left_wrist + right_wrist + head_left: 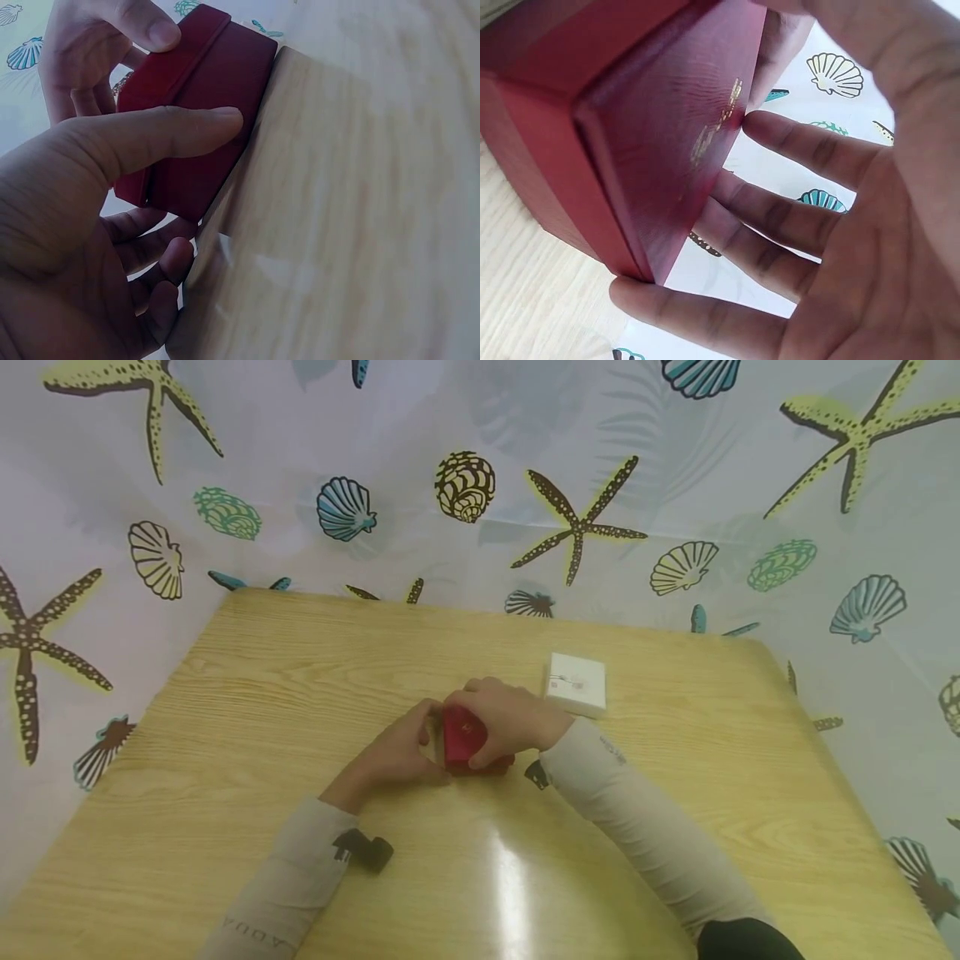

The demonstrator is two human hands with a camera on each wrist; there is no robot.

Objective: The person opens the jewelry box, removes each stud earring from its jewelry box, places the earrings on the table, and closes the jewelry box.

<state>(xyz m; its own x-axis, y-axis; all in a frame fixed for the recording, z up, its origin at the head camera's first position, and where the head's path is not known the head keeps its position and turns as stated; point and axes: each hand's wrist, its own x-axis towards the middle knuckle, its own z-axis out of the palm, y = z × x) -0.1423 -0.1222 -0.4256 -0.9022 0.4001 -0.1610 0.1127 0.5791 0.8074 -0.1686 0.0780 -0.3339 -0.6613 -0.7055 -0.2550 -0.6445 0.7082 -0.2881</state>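
A small dark red box (462,735) with angled ends stands on the table between the two hands. Gold lettering (718,124) marks its lid, and a seam (196,64) between lid and base runs along the side. From the left, my left hand (401,746) holds the box, its thumb (176,133) lying across the near side. My right hand (510,718) reaches over the top and grips the lid, thumb on the near side and fingertips (769,127) at the far edge. The far side of the box is hidden in the head view.
A flat white box (576,683) with a small printed design lies just behind the right hand. The wooden table (300,643) meets a white cloth (420,552) printed with shells and starfish at its back and sides. Dark wrist straps sit on both sleeves.
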